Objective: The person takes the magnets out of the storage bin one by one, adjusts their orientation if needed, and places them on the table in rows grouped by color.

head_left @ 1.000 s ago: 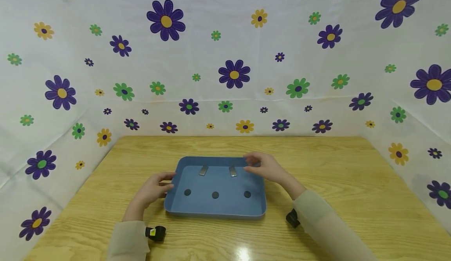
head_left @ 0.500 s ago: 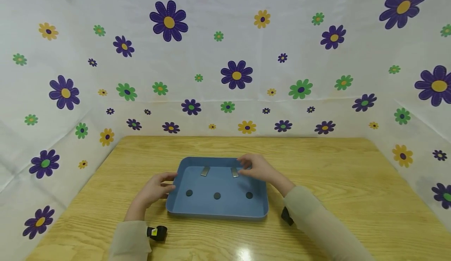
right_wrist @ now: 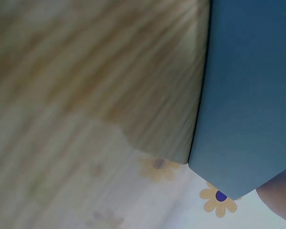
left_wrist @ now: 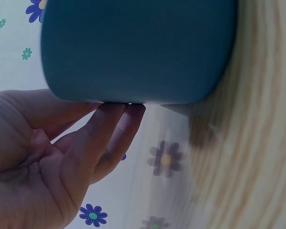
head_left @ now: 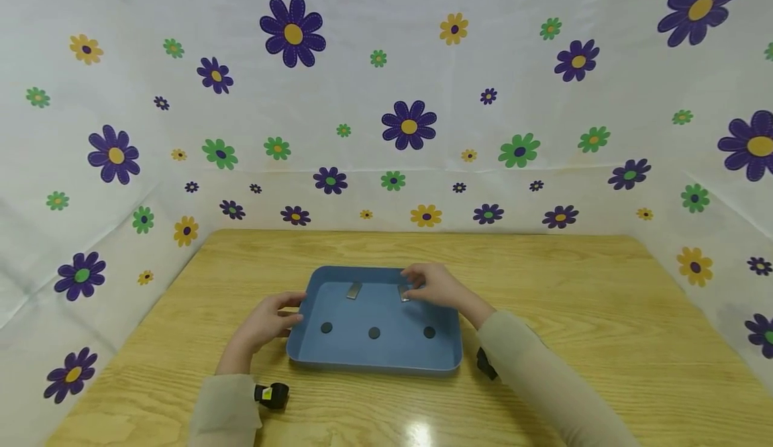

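A shallow blue tray (head_left: 374, 368) sits on the wooden table. Inside are three dark round discs, at left (head_left: 327, 327), centre (head_left: 374, 333) and right (head_left: 429, 332), and two small silvery rectangular plates. The left plate (head_left: 354, 290) lies uncovered near the back wall. My right hand (head_left: 439, 287) reaches in over the back right corner; its thumb overlaps the right plate (head_left: 402, 293), with a gap between thumb and fingers. My left hand (head_left: 266, 326) is at the tray's left side, fingers extended. In the left wrist view its fingertips (left_wrist: 133, 110) touch the tray's outer wall.
The wooden table (head_left: 543, 286) extends around the tray on all sides. A white cloth with flower prints (head_left: 386, 64) stands behind it and along both sides. Each wrist carries a small black camera, such as the left one (head_left: 275, 396).
My right hand has moved left over the tray, from its back right corner to the right plate. The left hand stays at the tray's side; the head view has shifted slightly.
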Demonstrator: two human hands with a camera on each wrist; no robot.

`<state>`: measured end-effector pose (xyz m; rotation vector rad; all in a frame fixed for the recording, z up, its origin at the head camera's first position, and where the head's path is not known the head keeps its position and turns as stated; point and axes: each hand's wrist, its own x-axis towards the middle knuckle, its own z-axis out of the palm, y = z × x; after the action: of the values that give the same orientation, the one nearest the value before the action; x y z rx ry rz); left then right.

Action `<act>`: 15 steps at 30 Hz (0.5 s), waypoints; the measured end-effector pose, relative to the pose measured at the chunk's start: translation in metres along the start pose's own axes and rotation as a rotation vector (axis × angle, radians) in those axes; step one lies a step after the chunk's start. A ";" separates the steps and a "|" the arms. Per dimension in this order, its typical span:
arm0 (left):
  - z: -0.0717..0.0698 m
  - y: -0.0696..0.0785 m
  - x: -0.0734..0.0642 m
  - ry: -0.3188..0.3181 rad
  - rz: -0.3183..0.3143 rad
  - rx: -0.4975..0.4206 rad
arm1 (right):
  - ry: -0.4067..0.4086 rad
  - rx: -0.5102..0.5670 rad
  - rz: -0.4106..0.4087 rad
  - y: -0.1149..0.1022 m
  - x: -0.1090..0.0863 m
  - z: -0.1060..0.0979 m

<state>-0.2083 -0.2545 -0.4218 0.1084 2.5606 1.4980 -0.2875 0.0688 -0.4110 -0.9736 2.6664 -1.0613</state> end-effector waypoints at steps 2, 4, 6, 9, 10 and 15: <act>0.000 0.001 0.000 -0.002 -0.002 -0.003 | -0.004 -0.006 0.019 -0.002 0.001 0.000; 0.000 0.001 0.000 -0.004 -0.004 -0.004 | -0.007 -0.016 0.045 -0.003 0.002 0.001; -0.001 0.001 0.000 -0.004 -0.004 -0.008 | -0.011 -0.027 0.064 -0.002 0.004 0.002; -0.001 0.000 0.001 -0.006 -0.004 -0.010 | -0.011 -0.037 0.083 -0.001 0.006 0.003; -0.001 0.000 0.001 -0.006 -0.005 -0.012 | -0.011 -0.036 0.087 0.000 0.007 0.004; -0.001 0.000 0.000 -0.007 -0.008 -0.009 | -0.022 -0.047 0.092 0.003 0.008 0.006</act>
<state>-0.2085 -0.2551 -0.4217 0.1025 2.5450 1.5038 -0.2935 0.0622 -0.4164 -0.8564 2.7014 -0.9683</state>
